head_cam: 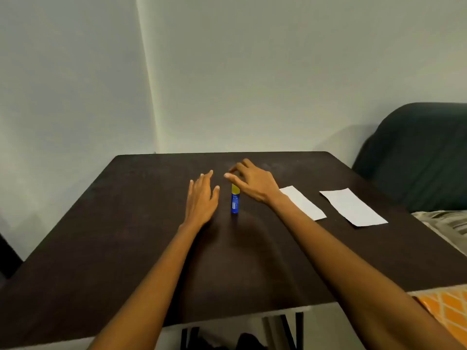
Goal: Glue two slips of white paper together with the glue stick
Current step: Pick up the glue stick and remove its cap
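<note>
A blue glue stick point(235, 202) with a yellow cap stands upright near the middle of the dark table point(126, 248). My left hand point(202, 198) hovers just to its left, fingers spread, holding nothing. My right hand point(252, 181) hangs over the cap with fingers apart and slightly curled, not gripping it. Two slips of white paper lie flat to the right: one point(303, 203) partly under my right wrist, the other point(352, 207) further right, apart from the first.
A dark green sofa point(417, 152) stands beyond the table's right edge, with striped fabric point(447, 223) below it. Orange patterned cloth point(444, 314) lies at the near right corner. Walls rise behind the table's far edge.
</note>
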Motion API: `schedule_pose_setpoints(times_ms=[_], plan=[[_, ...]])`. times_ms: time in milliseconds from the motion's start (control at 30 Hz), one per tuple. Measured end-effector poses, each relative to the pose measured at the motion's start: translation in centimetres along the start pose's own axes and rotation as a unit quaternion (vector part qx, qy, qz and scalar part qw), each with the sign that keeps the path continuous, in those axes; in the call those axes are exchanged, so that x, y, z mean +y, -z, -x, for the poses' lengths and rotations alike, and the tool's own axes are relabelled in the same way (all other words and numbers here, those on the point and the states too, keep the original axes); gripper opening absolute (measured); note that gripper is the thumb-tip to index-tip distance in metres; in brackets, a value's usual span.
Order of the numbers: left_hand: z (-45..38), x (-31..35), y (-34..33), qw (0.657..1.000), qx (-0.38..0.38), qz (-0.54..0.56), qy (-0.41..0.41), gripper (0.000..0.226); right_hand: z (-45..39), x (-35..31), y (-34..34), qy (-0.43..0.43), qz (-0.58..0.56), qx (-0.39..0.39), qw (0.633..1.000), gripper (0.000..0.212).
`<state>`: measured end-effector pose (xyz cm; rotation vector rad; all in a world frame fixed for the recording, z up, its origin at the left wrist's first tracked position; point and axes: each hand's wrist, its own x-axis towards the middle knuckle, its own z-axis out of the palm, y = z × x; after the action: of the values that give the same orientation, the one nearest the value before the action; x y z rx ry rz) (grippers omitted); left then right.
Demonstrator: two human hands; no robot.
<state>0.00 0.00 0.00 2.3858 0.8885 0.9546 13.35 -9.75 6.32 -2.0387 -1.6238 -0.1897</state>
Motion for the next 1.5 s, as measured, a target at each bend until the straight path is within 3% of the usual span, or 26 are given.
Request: schedule_pose_setpoints(times_ms=[133,267,433,733,900,1067,1367,1500], plan=[[2.7,1.3,-0.5,0.998,-0.028,0.063,-0.011,0.048,0.7,-0.6,-0.3,0.006,0.083,-0.039,0.996,0.040],[2.8,1.6,-0.8,0.987,-0.044,0.153,0.014,0.034,0.7,-0.7,-0.1,0.003,-0.025,-0.076,0.997,0.024],[2.4,1.3,-0.8,0.973,0.003,0.219,0.069,0.021,0.1,-1.0,-0.3,-0.015,-0.045,-0.134,0.990,0.032],[2.3,0.8,-0.8,0.947,-0.058,0.305,0.085,0.013,-1.3,-1.3,0.6,0.030,-0.100,-0.244,0.964,0.025],[2.4,0.7,-0.5,0.919,-0.096,0.370,0.097,0.020,-1.7,-1.2,0.3,0.035,-0.095,-0.263,0.959,0.029],[2.4,0.8,0.1,0.907,-0.128,0.389,0.098,0.018,-1.5,-1.1,0.3,0.035,-0.104,-0.279,0.954,0.016],[2.5,1.4,-0.2,0.963,-0.014,0.257,0.080,0.023,-1.6,-2.1,0.6,-0.054,-0.062,-0.261,0.962,0.026],[2.7,1.2,-0.1,0.960,0.036,0.265,0.088,0.025,-1.3,-0.8,2.3,-0.099,-0.102,-0.202,0.969,0.031]])
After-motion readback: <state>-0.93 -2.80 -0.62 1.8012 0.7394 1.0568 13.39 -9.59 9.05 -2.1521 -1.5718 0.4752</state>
